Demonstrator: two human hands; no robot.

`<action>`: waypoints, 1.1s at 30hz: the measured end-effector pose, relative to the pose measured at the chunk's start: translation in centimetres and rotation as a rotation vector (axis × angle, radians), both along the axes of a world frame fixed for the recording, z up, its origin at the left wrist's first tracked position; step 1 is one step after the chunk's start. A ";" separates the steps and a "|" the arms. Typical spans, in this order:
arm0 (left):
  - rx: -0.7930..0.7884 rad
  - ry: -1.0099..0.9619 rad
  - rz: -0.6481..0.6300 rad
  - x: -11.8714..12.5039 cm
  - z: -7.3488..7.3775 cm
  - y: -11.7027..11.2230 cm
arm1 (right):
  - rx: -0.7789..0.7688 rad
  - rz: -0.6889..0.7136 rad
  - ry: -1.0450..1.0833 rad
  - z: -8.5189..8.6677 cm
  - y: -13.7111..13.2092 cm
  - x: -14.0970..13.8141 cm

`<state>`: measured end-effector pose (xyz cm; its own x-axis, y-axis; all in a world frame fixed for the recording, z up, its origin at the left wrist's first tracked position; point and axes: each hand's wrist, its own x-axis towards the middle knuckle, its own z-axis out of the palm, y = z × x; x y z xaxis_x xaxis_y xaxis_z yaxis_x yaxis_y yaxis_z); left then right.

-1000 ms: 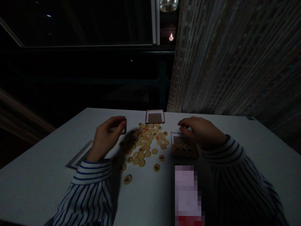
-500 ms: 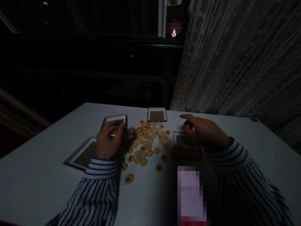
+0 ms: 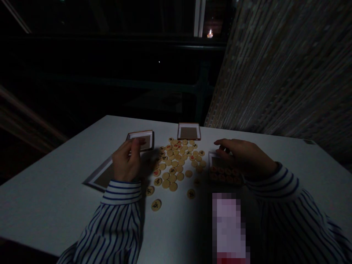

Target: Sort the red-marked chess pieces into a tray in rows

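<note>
Many round Chinese chess pieces [image 3: 172,178] lie loosely across the middle of the white table, some showing black or red characters, others blank side up. To their left hovers my left hand [image 3: 128,159], fingers bent and thumb apart, with nothing visible in it. It partly covers a shallow box [image 3: 148,141] and a flat tray [image 3: 103,178]. On the right, my right hand [image 3: 244,156] hangs above another shallow box [image 3: 217,161]. Its index finger reaches out, a gap separates it from the thumb, and no piece shows there. Rows of pieces [image 3: 224,175] fill that box's near part.
Behind the pile stands a further shallow box [image 3: 189,132]. A pixelated pinkish object [image 3: 229,227] covers the near right of the table [image 3: 68,198]. A string curtain [image 3: 275,73] hangs at the back right, and the surroundings are dark.
The view has shifted slightly, so the table sits further right. My left hand has drawn a little left of the pieces; the right hand's fingers are slightly lower over the box.
</note>
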<state>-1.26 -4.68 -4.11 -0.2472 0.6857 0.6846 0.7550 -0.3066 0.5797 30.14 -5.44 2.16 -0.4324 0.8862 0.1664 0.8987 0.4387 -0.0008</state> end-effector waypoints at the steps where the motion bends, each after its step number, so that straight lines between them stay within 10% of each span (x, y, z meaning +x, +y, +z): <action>1: 0.007 -0.011 -0.011 -0.1 0.0 0.0 | 0.000 -0.001 -0.007 -0.1 0.0 0.0; 19: -0.111 -0.130 -0.050 0.4 1.3 -2.4 | 0.088 0.018 0.059 0.3 -0.3 0.5; 33: -0.276 0.113 -0.103 -1.8 -1.6 -3.0 | 0.134 0.100 0.139 -0.4 -1.1 -1.7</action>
<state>-3.10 -7.73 -5.70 -0.0997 0.8668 0.4885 0.7921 -0.2280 0.5662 28.44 -6.57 1.77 -0.4816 0.8061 0.3440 0.8460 0.5301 -0.0579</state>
